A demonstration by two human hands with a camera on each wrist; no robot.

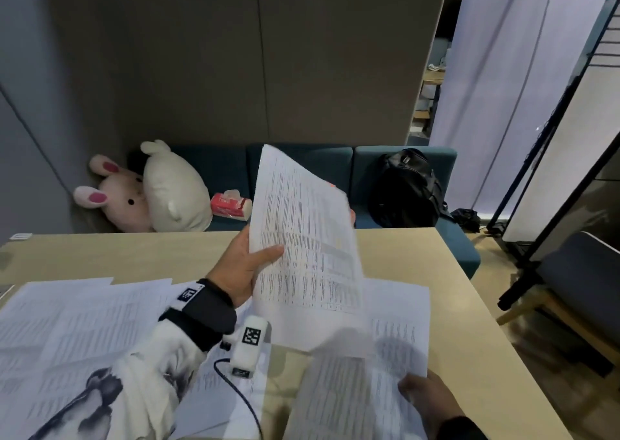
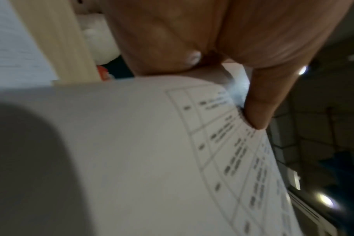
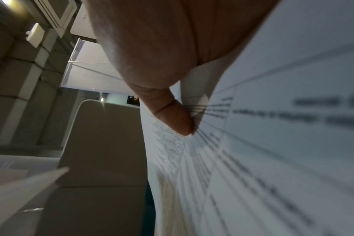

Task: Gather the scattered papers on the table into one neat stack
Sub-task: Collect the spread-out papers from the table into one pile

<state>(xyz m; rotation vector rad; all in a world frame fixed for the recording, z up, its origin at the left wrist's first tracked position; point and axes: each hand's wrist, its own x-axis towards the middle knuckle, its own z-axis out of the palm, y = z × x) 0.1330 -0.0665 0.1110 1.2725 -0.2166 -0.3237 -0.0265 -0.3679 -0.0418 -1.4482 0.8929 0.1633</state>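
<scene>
My left hand [image 1: 258, 258] holds a bundle of printed sheets [image 1: 302, 238] tilted up above the wooden table [image 1: 134, 255], thumb on the front and fingers behind. In the left wrist view the thumb [image 2: 259, 103] presses the printed page [image 2: 131, 143]. At the near right, my right hand [image 1: 426, 399] pinches the right edge of another printed sheet [image 1: 349, 402], lifted off the table. The right wrist view shows its thumb [image 3: 172, 116] on that sheet [image 3: 273, 151]. More papers [image 1: 67, 325] lie spread over the table's left side, and one sheet [image 1: 402, 302] lies under the raised ones.
Behind the table, a teal sofa [image 1: 318, 164] carries a pink plush rabbit [image 1: 117, 201], a white cushion [image 1: 174, 188], a red tissue pack [image 1: 231, 204] and a black backpack [image 1: 406, 188]. The table's right edge [image 1: 486, 305] borders a chair [image 1: 577, 271].
</scene>
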